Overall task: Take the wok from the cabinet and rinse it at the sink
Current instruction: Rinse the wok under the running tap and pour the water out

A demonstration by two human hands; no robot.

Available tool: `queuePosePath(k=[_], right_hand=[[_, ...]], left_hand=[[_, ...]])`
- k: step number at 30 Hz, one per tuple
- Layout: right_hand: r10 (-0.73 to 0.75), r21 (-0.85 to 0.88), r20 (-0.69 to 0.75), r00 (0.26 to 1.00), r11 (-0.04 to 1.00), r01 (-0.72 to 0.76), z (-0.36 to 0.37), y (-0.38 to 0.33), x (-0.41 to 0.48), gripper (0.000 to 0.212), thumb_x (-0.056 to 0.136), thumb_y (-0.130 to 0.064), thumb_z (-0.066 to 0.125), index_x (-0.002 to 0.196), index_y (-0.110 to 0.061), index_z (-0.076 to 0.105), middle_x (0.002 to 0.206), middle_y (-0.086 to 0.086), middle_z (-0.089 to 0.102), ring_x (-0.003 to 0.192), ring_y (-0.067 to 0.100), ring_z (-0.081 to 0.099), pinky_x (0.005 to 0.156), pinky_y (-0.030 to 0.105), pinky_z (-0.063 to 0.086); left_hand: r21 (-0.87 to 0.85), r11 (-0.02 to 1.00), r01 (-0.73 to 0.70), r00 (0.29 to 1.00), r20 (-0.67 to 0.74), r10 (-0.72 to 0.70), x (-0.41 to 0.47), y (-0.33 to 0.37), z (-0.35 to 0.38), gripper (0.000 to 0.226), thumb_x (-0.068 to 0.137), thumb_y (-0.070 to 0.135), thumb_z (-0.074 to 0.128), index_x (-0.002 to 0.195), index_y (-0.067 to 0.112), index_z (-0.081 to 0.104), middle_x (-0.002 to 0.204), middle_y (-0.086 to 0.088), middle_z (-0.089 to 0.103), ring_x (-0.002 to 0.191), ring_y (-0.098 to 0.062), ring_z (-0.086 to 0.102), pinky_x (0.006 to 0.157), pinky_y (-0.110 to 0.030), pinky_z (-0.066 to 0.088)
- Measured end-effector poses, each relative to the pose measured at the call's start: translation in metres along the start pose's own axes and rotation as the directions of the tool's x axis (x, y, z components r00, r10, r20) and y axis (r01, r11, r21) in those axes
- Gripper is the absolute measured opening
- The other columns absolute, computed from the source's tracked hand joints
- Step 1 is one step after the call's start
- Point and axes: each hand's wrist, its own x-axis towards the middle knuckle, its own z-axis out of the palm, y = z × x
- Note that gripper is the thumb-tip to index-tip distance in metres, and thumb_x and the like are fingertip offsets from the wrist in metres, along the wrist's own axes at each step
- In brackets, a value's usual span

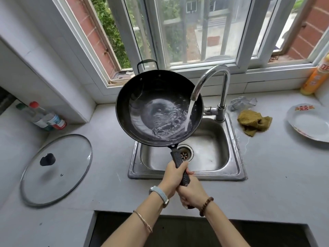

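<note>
A black wok [142, 97] hangs above the steel sink [210, 145], its long black handle pointing toward me. My left hand [171, 177] grips the handle higher up, and my right hand [191, 192] grips its end just below. Water runs from the curved chrome tap [211, 77] into the wok's right side and swirls in its bottom. The wok covers the sink's left part.
A glass lid [58, 168] lies on the counter at the left, with bottles [48, 118] behind it. A brown cloth [254, 122] and a white plate [311, 123] lie right of the sink. An orange bottle [315, 77] stands by the window sill.
</note>
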Motion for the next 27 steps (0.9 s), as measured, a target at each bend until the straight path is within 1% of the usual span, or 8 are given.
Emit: queuePosePath(k=[3, 7, 11, 15, 18, 20, 23, 27], right_hand=[[-0.032, -0.050, -0.031, 0.999, 0.998, 0.030, 0.000, -0.001, 0.000, 0.016, 0.083, 0.004, 0.046, 0.073, -0.008, 0.041, 0.040, 0.002, 0.038, 0.029, 0.017, 0.036, 0.036, 0.021, 0.035], [-0.118, -0.182, -0.063, 0.991, 0.978, 0.105, -0.008, -0.002, -0.002, 0.010, 0.084, -0.003, 0.051, 0.081, -0.012, 0.048, 0.051, 0.005, 0.047, 0.032, 0.017, 0.043, 0.037, 0.027, 0.041], [-0.132, -0.236, -0.089, 0.987, 0.966, 0.108, -0.017, -0.002, -0.007, 0.010, 0.084, -0.007, 0.053, 0.085, -0.016, 0.049, 0.057, 0.005, 0.050, 0.034, 0.015, 0.045, 0.037, 0.029, 0.043], [-0.069, -0.143, -0.075, 0.995, 0.988, 0.058, -0.024, -0.001, -0.011, 0.009, 0.085, -0.003, 0.051, 0.085, -0.012, 0.047, 0.049, 0.004, 0.045, 0.031, 0.015, 0.041, 0.036, 0.024, 0.040], [-0.015, -0.036, -0.048, 0.999, 0.999, 0.013, -0.022, 0.002, -0.012, 0.010, 0.084, 0.002, 0.047, 0.080, -0.007, 0.044, 0.042, 0.002, 0.039, 0.029, 0.018, 0.037, 0.037, 0.022, 0.038], [0.005, -0.008, -0.049, 0.999, 1.000, -0.005, -0.017, 0.004, -0.014, 0.012, 0.082, 0.003, 0.046, 0.077, -0.007, 0.043, 0.040, 0.003, 0.037, 0.029, 0.017, 0.036, 0.037, 0.022, 0.037], [0.011, 0.014, -0.041, 0.999, 1.000, -0.010, -0.010, 0.007, -0.018, 0.012, 0.082, 0.004, 0.045, 0.080, -0.008, 0.043, 0.040, 0.004, 0.036, 0.029, 0.018, 0.036, 0.036, 0.021, 0.036], [0.016, 0.023, -0.038, 0.999, 1.000, -0.015, 0.000, 0.013, -0.017, 0.011, 0.083, 0.003, 0.047, 0.078, -0.006, 0.044, 0.040, 0.005, 0.037, 0.030, 0.018, 0.036, 0.038, 0.023, 0.036]], left_hand=[[-0.034, 0.999, -0.006, 1.000, 0.000, 0.006, -0.002, 0.001, 0.000, 0.019, 0.093, 0.013, 0.056, 0.075, 0.012, 0.050, 0.055, 0.003, 0.057, 0.080, -0.027, 0.069, 0.083, -0.040, 0.054], [-0.090, 0.996, -0.024, 0.999, 0.034, 0.027, -0.001, 0.002, 0.006, 0.009, 0.094, 0.010, 0.053, 0.087, 0.007, 0.048, 0.057, -0.002, 0.052, 0.075, -0.026, 0.064, 0.080, -0.032, 0.057], [-0.061, 0.998, -0.034, 0.998, 0.054, 0.038, -0.003, 0.006, 0.016, 0.024, 0.094, 0.010, 0.053, 0.071, 0.008, 0.050, 0.061, -0.007, 0.055, 0.078, -0.027, 0.067, 0.083, -0.034, 0.057], [-0.057, 0.998, -0.010, 0.998, 0.060, 0.013, -0.005, 0.005, 0.024, 0.026, 0.094, 0.013, 0.054, 0.068, 0.011, 0.050, 0.057, -0.003, 0.056, 0.079, -0.028, 0.068, 0.085, -0.039, 0.056], [-0.025, 1.000, -0.005, 0.999, 0.053, 0.007, -0.008, 0.005, 0.024, 0.024, 0.094, 0.014, 0.054, 0.071, 0.010, 0.050, 0.055, 0.000, 0.054, 0.074, -0.023, 0.069, 0.073, -0.030, 0.056], [-0.014, 1.000, 0.003, 0.999, 0.052, -0.003, -0.011, 0.004, 0.021, 0.019, 0.094, 0.015, 0.054, 0.077, 0.008, 0.049, 0.057, -0.001, 0.055, 0.071, -0.021, 0.068, 0.070, -0.028, 0.056], [-0.007, 1.000, 0.012, 0.999, 0.043, -0.012, -0.017, 0.000, 0.017, 0.019, 0.093, 0.017, 0.056, 0.076, 0.010, 0.050, 0.057, -0.002, 0.056, 0.074, -0.027, 0.066, 0.083, -0.042, 0.056], [0.011, 1.000, 0.008, 1.000, 0.022, -0.008, -0.020, -0.005, 0.010, 0.020, 0.093, 0.014, 0.055, 0.075, 0.011, 0.050, 0.058, -0.004, 0.055, 0.073, -0.026, 0.067, 0.088, -0.045, 0.053]])
